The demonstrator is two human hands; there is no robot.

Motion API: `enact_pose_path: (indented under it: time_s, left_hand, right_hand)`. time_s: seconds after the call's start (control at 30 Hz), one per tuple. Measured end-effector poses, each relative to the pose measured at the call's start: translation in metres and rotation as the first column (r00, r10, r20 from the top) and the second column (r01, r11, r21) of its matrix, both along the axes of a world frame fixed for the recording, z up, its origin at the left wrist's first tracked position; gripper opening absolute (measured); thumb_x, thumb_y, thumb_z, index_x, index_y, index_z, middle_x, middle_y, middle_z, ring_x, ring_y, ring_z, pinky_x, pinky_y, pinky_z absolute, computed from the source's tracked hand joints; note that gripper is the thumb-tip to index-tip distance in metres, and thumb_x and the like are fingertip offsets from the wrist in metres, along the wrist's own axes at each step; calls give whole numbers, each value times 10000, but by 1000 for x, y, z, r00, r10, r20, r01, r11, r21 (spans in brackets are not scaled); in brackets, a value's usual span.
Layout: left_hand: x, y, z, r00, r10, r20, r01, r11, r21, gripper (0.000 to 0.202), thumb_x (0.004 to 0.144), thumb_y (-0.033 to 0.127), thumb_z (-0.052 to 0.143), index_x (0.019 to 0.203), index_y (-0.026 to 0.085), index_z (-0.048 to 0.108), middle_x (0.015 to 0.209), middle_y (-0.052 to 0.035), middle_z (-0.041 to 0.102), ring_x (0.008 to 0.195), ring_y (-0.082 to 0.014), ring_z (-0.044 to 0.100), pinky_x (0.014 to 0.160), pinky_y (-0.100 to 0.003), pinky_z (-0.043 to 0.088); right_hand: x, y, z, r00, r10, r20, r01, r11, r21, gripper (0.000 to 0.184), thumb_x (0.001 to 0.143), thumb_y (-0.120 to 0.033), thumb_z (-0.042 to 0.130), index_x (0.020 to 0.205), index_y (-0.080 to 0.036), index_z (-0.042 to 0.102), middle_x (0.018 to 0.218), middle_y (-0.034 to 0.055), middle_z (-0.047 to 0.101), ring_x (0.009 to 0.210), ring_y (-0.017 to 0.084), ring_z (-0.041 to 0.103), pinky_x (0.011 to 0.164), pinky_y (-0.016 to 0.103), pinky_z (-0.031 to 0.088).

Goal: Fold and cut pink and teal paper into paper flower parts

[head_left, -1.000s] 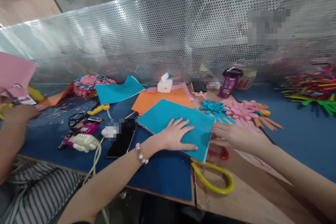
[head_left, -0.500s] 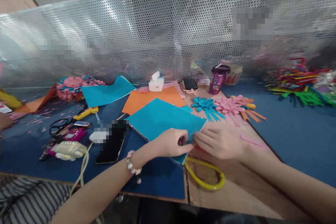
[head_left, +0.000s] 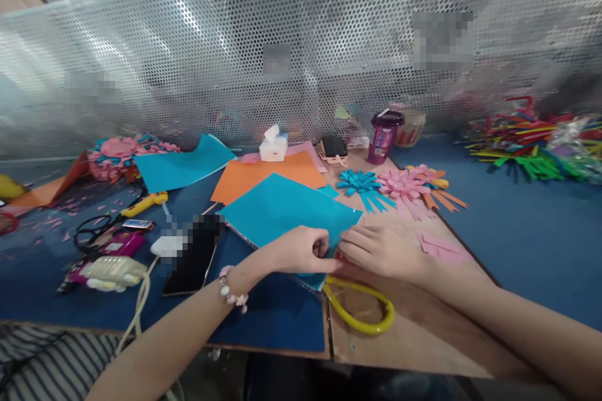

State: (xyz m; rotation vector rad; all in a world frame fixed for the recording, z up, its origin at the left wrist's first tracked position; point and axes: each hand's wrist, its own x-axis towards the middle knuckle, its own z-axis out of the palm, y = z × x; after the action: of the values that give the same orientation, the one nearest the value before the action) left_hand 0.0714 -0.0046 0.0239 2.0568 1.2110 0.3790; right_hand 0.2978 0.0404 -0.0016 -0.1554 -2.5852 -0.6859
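Observation:
A glossy blue sheet (head_left: 277, 207) with a shiny, plastic-like edge lies aslant before me, its near corner beneath my hands. My left hand (head_left: 301, 249), a beaded bracelet at its wrist, rests on that corner with curled fingers; whatever its fingertips pinch is hidden. Just beside it, my right hand (head_left: 376, 250) bends its fingers, pressed together, over the sheet's right edge. Something reddish shows under those fingers, too covered to name. A yellow loop (head_left: 360, 326) lies on the bare wood below both hands.
Left of the sheet lie a black phone (head_left: 195, 257), a yellow-handled tool (head_left: 145, 203) and black scissors (head_left: 91, 232). Behind are orange paper (head_left: 263, 178), a tissue box (head_left: 273, 147) and a purple cup (head_left: 383, 138). Blue (head_left: 360, 183) and pink (head_left: 404, 183) paper flowers lie right.
The whole view has shifted slightly, so the table things sit further left. Both hands stay at the sheet's corner, in nearly the same pose.

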Motion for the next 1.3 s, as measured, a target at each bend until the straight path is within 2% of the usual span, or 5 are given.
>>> enact_pose_path:
  time_s: [0.47, 0.63, 0.9, 1.13, 1.3]
  left_hand:
    - [-6, 7, 13, 995, -56, 82, 71, 978, -197, 199, 858, 364, 535, 776, 186, 501, 791, 18, 548, 795, -155, 471, 712, -271, 349]
    - [-6, 8, 14, 993, -61, 101, 82, 972, -220, 193, 860, 364, 524, 782, 188, 504, 807, 11, 548, 818, -165, 473, 735, -278, 358]
    - [-5, 7, 16, 994, -53, 94, 74, 968, -241, 178, 868, 350, 523, 793, 190, 503, 830, 0, 549, 828, -167, 468, 757, -283, 358]
    - [-6, 6, 16, 994, -53, 98, 76, 967, -242, 194, 865, 361, 523, 777, 191, 495, 828, 0, 542, 828, -165, 469, 746, -280, 356]
    - [-5, 6, 16, 994, -52, 95, 74, 967, -243, 182, 869, 336, 507, 764, 190, 480, 809, 8, 526, 797, -151, 453, 706, -268, 355]
  right_hand:
    - [-3, -5, -7, 999, -30, -40, 20, 973, -231, 266, 1041, -224, 382, 997, -135, 629, 931, 93, 668, 858, 175, 624, 674, 273, 475]
    - [-5, -6, -8, 992, -30, -121, -20, 920, -391, 279, 1039, -331, 416, 1007, -156, 630, 965, 76, 684, 846, 153, 644, 701, 263, 494]
    - [-5, -5, -10, 985, -40, -167, -51, 861, -506, 271, 1044, -307, 399, 981, -169, 624, 967, 61, 690, 773, 129, 634, 664, 248, 476]
    - [-7, -6, -7, 980, -76, -185, -69, 737, -673, 141, 985, -227, 496, 956, -178, 625, 950, 51, 688, 725, 115, 616, 656, 239, 477]
    - [-6, -4, -8, 979, -93, -179, -65, 694, -717, 124, 976, -222, 504, 957, -181, 620, 936, 48, 680, 732, 116, 608, 672, 239, 479]
